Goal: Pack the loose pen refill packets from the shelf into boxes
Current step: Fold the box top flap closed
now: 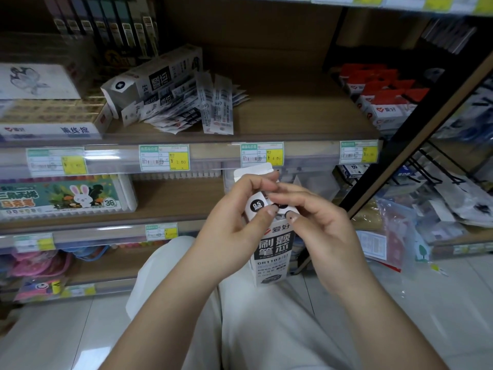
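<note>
I hold a white refill box with black print upright above my lap. Its top flap stands open. My left hand grips the box's upper left side, thumb on the front near the "0.5 mm" mark. At the box's upper right, the fingers of my right hand pinch its top edge. Whether anything is inside the box is hidden. On the wooden shelf above lies a fanned pile of loose refill packets. A second white refill box lies on its side behind the pile.
Price tags line the shelf edge. Red-and-white boxes stand at the shelf's right. A marker set with a rabbit picture sits on the lower shelf. A black rack post slants at right, with bagged goods beyond.
</note>
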Tool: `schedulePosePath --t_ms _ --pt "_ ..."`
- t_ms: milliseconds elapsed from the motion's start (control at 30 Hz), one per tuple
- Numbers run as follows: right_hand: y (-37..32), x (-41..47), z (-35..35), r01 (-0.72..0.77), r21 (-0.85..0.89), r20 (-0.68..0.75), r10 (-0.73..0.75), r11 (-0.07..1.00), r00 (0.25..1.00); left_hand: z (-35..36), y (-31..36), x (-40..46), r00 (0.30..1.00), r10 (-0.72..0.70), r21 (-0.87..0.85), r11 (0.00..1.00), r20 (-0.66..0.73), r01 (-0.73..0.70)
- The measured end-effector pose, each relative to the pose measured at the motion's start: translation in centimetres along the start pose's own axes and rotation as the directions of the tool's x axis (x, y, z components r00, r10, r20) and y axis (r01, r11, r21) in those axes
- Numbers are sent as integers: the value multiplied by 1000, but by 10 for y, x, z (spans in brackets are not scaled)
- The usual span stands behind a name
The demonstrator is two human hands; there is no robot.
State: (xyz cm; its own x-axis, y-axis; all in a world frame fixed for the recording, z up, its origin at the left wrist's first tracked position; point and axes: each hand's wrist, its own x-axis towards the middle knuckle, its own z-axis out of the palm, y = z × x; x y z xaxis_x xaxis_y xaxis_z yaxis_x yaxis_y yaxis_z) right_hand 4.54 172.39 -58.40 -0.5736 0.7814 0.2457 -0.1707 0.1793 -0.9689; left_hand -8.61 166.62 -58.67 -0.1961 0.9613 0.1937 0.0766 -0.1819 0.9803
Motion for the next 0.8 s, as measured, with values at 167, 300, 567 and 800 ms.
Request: schedulePosePath --t_ms 167,300,567,800 --pt "-1 -2 2 -48 69 -39 51 996 998 -1 6 0 999 15 114 993 48 -21" --pt "-3 0 3 -136 44 -98 139 990 985 -2 6 -1 998 15 144 989 55 -22" --pt "-12 7 1 -134 43 1 134 990 991 -4 3 -1 1000 24 38 999 -1 -24" --pt "-5 15 0 -155 128 40 152 980 988 2 0 2 980 122 -192 970 -159 -152"
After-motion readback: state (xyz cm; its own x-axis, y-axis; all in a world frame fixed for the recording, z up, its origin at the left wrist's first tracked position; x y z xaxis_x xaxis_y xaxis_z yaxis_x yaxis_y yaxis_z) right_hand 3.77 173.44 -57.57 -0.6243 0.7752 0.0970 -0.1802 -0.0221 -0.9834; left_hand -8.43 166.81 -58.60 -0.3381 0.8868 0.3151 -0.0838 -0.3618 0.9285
